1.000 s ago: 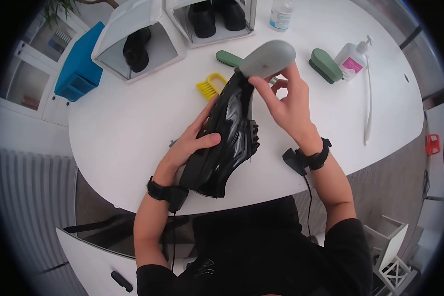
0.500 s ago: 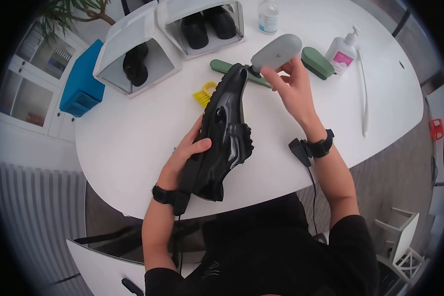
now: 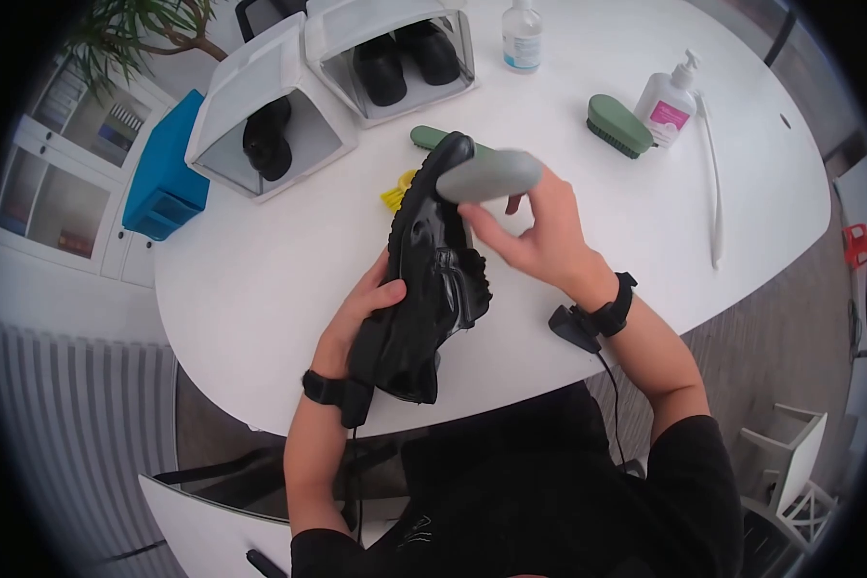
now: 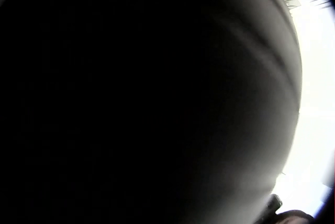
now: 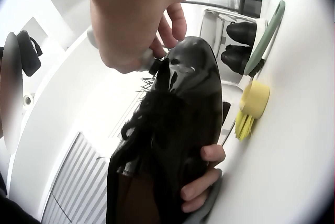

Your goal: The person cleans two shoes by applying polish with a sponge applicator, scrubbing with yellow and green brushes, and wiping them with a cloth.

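Observation:
A glossy black lace-up shoe [image 3: 419,226] is held upright over the table, toe away from the body. My left hand [image 3: 361,303] grips it by the sole side, thumb across the edge. With bent fingers my right hand [image 3: 549,241] holds a grey oval-backed brush [image 3: 491,175] against the upper near the toe. In the right wrist view, the dark end of that brush meets the shoe [image 5: 196,82] beside the laces, while left-hand fingers [image 5: 201,185] wrap its side. A dark surface fills most of the left wrist view, hiding the left hand.
On the white table [image 3: 260,299] lie a yellow brush [image 3: 395,193], a green long-handled brush [image 3: 433,138] and a green oval brush [image 3: 618,125]. Behind stand shoe boxes [image 3: 308,159] with black shoes, a pump bottle [image 3: 667,106], a clear bottle [image 3: 521,39] and a blue box [image 3: 169,178].
The grey brush in my right hand moved off the toe tip, then back down along the upper toward the body. My left hand keeps its hold on the shoe.

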{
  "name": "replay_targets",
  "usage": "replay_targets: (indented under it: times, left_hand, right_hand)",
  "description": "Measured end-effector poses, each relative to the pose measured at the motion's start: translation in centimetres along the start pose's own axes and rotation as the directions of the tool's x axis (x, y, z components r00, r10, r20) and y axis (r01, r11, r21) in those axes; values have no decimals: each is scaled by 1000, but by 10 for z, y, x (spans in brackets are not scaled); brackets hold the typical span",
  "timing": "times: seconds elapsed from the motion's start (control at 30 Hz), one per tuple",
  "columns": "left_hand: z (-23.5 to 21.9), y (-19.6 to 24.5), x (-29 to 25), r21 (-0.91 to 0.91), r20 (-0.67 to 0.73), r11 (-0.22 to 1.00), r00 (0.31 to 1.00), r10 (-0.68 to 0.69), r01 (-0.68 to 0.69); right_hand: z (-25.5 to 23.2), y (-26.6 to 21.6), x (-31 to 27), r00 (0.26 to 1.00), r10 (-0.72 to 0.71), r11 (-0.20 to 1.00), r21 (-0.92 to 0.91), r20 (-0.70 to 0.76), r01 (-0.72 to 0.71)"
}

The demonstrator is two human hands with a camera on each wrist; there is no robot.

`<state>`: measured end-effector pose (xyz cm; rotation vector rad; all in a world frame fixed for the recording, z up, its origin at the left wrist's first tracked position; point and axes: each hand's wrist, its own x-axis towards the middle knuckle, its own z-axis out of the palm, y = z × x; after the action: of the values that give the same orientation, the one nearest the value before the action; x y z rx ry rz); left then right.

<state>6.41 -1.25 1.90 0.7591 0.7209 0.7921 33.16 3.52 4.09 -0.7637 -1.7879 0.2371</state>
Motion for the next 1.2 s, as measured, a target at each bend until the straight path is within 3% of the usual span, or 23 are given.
replay_targets:
  times: [0.1, 0.2, 0.33, 0.43, 0.5, 0.53, 0.6, 0.63, 0.7, 0.73, 0.8, 0.87, 0.97, 1.07, 1.17, 1.2]
  left_hand:
    - [-2, -2, 0, 34, -12, 999, 1000, 4, -3]
    - [3, 0, 0, 63, -22, 998, 999, 30, -29]
    - [1, 0, 0, 23, -14, 1000, 1000, -15, 15]
    - [-3, 1, -5, -16, -6, 999, 999, -34, 34]
    - [0, 2, -9, -64, -8, 997, 999, -45, 45]
    - [3, 3, -11, -60, -25, 998, 999, -32, 30]
    - [2, 4, -13, -56, -40, 998, 999, -9, 7]
    - [-1, 3, -14, -81, -51, 997, 998, -26, 22]
    - [-10, 1, -14, -106, -67, 994, 997, -32, 25]
    - [-17, 0, -14, -152, -59, 987, 997, -53, 44]
    - [-27, -5, -11, -189, -49, 980, 996, -78, 68]
    - [-34, -15, -13, -162, -7, 984, 997, -72, 70]
    - [-2, -13, -21, -165, 37, 986, 999, -20, 26]
    - [-6, -10, -15, -34, 156, 997, 986, -61, 67]
    - [-7, -11, -11, 1, 141, 995, 985, -96, 96]
    - [-5, -11, -12, 1, 142, 995, 985, -100, 101]
  right_hand:
    - [0, 6, 5, 989, 86, 996, -3, -123, -87]
    - [-3, 11, 11, 908, 407, 913, 81, -104, -400]
    - [-5, 20, 21, 881, 436, 897, 171, -184, -409]
    - [-10, 40, 18, 859, 498, 862, 180, -116, -475]
    - [-13, 43, 17, 783, 621, 778, 143, -30, -611]
    - [-15, 39, 17, 784, 620, 778, 148, -30, -610]
    - [-20, 26, 17, 773, 634, 742, 282, -2, -608]
    - [-20, 21, 16, 778, 628, 746, 281, 4, -604]
    - [-18, 11, 13, 901, 434, 839, 351, 32, -416]
    - [-17, 4, 12, 903, 428, 839, 357, 31, -410]
    - [-17, -8, 9, 946, 282, 873, 365, 161, -322]
    - [-13, -15, 9, 945, 251, 871, 376, 212, -316]
    - [-8, -20, 5, 948, 201, 884, 371, 245, -283]
    - [-7, -19, 2, 971, 119, 943, 281, 207, -176]
    - [-11, -19, 4, 982, 58, 983, 159, 181, -88]
    - [-10, -17, 6, 993, 34, 994, 100, 113, -46]
